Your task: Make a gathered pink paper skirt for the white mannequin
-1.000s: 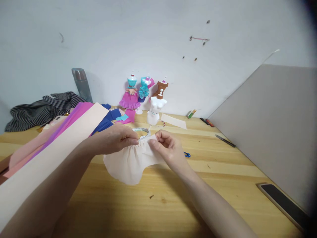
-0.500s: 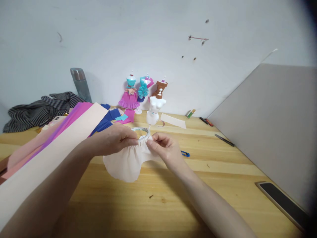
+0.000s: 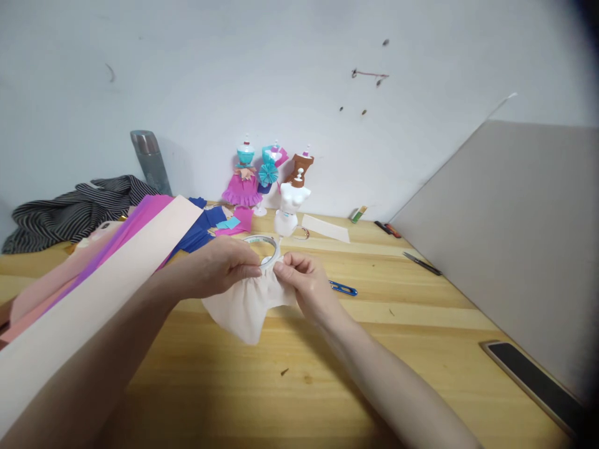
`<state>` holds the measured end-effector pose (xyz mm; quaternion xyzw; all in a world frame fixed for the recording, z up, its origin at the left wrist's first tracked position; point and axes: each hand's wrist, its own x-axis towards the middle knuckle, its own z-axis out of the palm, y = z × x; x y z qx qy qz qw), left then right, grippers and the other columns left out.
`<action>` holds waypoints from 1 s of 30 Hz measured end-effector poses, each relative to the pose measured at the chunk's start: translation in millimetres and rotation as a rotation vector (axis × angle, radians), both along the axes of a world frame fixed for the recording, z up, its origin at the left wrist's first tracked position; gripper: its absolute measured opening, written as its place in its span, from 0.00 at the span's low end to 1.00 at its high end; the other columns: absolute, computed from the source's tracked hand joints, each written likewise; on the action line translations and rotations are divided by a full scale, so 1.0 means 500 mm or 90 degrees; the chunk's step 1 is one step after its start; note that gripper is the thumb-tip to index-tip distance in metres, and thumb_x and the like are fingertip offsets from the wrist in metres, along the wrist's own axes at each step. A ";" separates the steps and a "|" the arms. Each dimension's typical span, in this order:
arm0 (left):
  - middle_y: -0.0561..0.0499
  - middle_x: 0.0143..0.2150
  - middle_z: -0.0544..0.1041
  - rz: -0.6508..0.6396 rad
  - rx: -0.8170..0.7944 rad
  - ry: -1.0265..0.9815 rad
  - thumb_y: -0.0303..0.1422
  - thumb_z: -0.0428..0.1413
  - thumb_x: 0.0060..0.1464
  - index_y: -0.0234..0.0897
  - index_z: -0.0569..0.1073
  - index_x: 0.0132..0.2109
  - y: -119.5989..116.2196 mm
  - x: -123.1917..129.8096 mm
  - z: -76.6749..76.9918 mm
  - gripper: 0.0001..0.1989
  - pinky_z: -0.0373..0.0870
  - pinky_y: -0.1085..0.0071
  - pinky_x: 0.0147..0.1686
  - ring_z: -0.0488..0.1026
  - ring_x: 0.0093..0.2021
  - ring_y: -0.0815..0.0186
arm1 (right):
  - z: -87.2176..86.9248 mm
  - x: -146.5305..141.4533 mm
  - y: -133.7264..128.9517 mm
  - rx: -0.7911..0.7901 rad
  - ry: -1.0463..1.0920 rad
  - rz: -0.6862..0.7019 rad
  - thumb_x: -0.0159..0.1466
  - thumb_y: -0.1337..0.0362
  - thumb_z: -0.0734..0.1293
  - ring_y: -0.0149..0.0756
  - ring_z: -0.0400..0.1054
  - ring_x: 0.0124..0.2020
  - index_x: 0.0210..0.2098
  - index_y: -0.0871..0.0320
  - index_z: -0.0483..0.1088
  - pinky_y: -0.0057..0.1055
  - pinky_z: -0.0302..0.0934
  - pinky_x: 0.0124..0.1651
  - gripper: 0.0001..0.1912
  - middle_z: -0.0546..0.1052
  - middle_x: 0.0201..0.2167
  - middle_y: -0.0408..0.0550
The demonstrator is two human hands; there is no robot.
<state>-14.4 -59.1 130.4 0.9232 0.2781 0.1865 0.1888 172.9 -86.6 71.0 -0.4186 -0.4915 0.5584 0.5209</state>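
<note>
A gathered piece of cream paper (image 3: 248,308) hangs between my two hands above the wooden table. My left hand (image 3: 229,265) is closed on its upper edge and on a roll of tape (image 3: 276,251), whose ring stands out beyond the fingers. Thumb and forefinger of my right hand (image 3: 299,274) pinch the paper's upper edge at the right of the ring. Just behind the hands stands a bare white dress form (image 3: 293,199). Blue thread snips (image 3: 344,288) lie right of my right hand.
Three dressed forms (image 3: 243,178) stand by the wall. Coloured paper strips (image 3: 116,268), striped cloth (image 3: 75,209) and a bottle (image 3: 150,161) are at the left. Black scissors (image 3: 422,264) and a phone (image 3: 528,380) lie at the right; a cream strip (image 3: 326,228) is behind.
The cream paper has folded in, and its hanging part looks narrower. Both hands keep their hold. More of the blue snips shows, and the whole view has shifted slightly.
</note>
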 end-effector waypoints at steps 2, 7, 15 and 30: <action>0.54 0.22 0.64 0.000 -0.014 0.001 0.36 0.45 0.60 0.35 0.63 0.23 0.005 -0.002 0.000 0.18 0.57 0.75 0.26 0.61 0.25 0.71 | 0.001 0.004 0.003 -0.011 0.022 0.030 0.46 0.52 0.74 0.25 0.54 0.17 0.19 0.59 0.64 0.24 0.48 0.22 0.20 0.66 0.15 0.39; 0.55 0.22 0.65 0.015 -0.024 0.009 0.39 0.45 0.61 0.34 0.66 0.25 0.011 -0.012 -0.002 0.19 0.57 0.76 0.26 0.61 0.24 0.72 | 0.012 0.015 0.002 0.015 0.002 0.041 0.49 0.53 0.73 0.25 0.55 0.18 0.21 0.60 0.67 0.24 0.47 0.23 0.17 0.66 0.16 0.39; 0.54 0.23 0.67 0.026 -0.003 0.015 0.38 0.46 0.61 0.34 0.69 0.26 0.011 -0.015 -0.007 0.19 0.57 0.76 0.27 0.63 0.25 0.71 | 0.022 0.013 -0.007 0.045 -0.063 -0.003 0.50 0.55 0.71 0.25 0.55 0.19 0.20 0.60 0.67 0.25 0.49 0.23 0.16 0.66 0.16 0.40; 0.55 0.23 0.65 0.034 -0.025 0.023 0.40 0.45 0.61 0.34 0.66 0.25 0.012 -0.016 -0.009 0.19 0.55 0.75 0.28 0.62 0.26 0.71 | 0.026 0.012 -0.023 0.363 -0.304 -0.152 0.57 0.68 0.66 0.30 0.66 0.28 0.28 0.60 0.70 0.28 0.61 0.34 0.02 0.72 0.24 0.43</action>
